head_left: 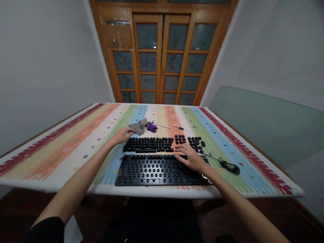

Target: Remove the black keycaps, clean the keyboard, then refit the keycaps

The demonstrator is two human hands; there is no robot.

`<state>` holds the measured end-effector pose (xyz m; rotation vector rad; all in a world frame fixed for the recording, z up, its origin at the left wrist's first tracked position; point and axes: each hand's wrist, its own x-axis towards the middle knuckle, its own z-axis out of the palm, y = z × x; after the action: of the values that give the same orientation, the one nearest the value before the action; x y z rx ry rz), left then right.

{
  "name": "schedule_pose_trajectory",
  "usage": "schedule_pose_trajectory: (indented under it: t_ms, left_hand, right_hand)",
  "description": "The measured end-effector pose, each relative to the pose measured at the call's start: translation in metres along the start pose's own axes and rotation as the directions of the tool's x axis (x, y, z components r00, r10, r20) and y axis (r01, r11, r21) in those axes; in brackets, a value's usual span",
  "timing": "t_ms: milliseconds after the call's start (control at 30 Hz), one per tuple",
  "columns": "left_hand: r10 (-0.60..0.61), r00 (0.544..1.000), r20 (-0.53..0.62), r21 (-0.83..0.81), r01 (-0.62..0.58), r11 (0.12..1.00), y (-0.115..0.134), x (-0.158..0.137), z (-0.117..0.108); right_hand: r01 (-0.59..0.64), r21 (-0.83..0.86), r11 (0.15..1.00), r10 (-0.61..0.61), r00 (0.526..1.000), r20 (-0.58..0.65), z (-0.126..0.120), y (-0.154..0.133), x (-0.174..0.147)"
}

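My left hand [123, 135] reaches to the left edge of a crumpled grey cloth [138, 128], fingertips touching or just beside it. Its fingers are stretched out, and I see no clear grip. My right hand [190, 158] is spread over the upper right part of a black keyboard [152, 170], hiding some of it. The keyboard's keycaps are off and its switches show. Behind it, loose black keycaps [149, 143] lie in rows, with a long spacebar [146, 151] at the front. The right hand's fingertips are near the keycaps at the right.
A purple cloth [152, 127] lies beside the grey one. Behind the keycaps are a thin rod [162, 126] and a small tool with a black part and wire ends [181, 128]. A bundled black cable [230, 166] lies at the right on the striped tablecloth [83, 141].
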<state>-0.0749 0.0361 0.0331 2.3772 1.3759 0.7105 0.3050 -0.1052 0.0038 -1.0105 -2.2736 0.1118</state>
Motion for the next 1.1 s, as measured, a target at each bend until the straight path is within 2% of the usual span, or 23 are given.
schedule_pose_trajectory:
  t_ms: [200,367,567,700,833,967,1100]
  left_hand:
    - [-0.082,0.994,0.079,-0.024,0.084,0.996,-0.032,-0.003,0.003]
    - [-0.075,0.993,0.096,-0.046,0.08,0.996,-0.039,-0.003,0.005]
    - [-0.098,0.993,0.061,-0.081,0.103,0.991,-0.041,-0.005,0.007]
    - [-0.125,0.992,-0.027,-0.142,0.12,0.983,-0.035,-0.016,0.002]
    - [-0.118,0.986,-0.115,-0.264,0.085,0.961,-0.022,-0.039,-0.011]
    - [-0.115,0.99,-0.081,-0.324,0.083,0.942,-0.005,-0.072,-0.02]
    - [-0.108,0.993,-0.038,-0.368,0.087,0.926,0.012,-0.106,-0.018]
  right_hand:
    - [0.035,-0.01,0.999,-0.035,0.999,0.008,0.009,-0.002,0.017]
    - [0.033,-0.031,0.999,-0.032,0.999,0.028,0.011,-0.008,0.024]
    - [0.049,0.012,0.999,-0.049,0.998,0.03,0.016,-0.013,0.032]
    - [0.069,0.052,0.996,-0.071,0.997,0.038,0.023,-0.018,0.04]
    - [0.107,0.078,0.991,-0.112,0.992,0.065,0.03,-0.027,0.05]
    - [0.157,0.081,0.984,-0.162,0.984,0.068,0.041,-0.033,0.071]
    - [0.16,0.083,0.984,-0.165,0.984,0.06,0.06,-0.031,0.108]
